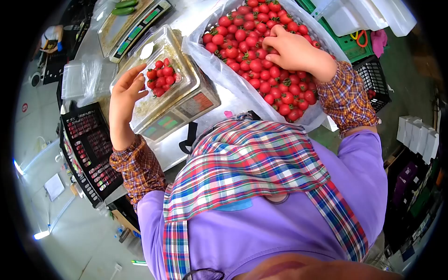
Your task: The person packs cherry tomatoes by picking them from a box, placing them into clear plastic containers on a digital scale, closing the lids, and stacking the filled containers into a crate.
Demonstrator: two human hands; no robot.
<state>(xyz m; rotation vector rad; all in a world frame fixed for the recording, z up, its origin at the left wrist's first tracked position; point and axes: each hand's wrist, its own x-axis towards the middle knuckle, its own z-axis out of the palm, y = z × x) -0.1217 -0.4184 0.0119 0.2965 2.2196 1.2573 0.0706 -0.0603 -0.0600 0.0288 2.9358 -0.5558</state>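
My left hand [127,91] is over the near left edge of a weighing scale [179,105], fingers stretched and apart. Just right of its fingertips, a small cluster of cherry tomatoes [161,78] sits on the scale's pan; I cannot tell whether a clear container is around them. A white oval piece [147,50] lies beyond the cluster. My right hand [294,50] reaches into a large crate lined with pale plastic [235,88] and full of red cherry tomatoes [254,65]. Its fingers are bent but apart, touching or just above the fruit, with nothing visible between them.
A second scale [126,32] with green cucumbers [124,7] stands at the far left. Stacked clear containers [77,79] and a dark panel with rows of small labels [93,149] are on the left. Orange-handled scissors [361,39] and a black basket [373,81] are on the right.
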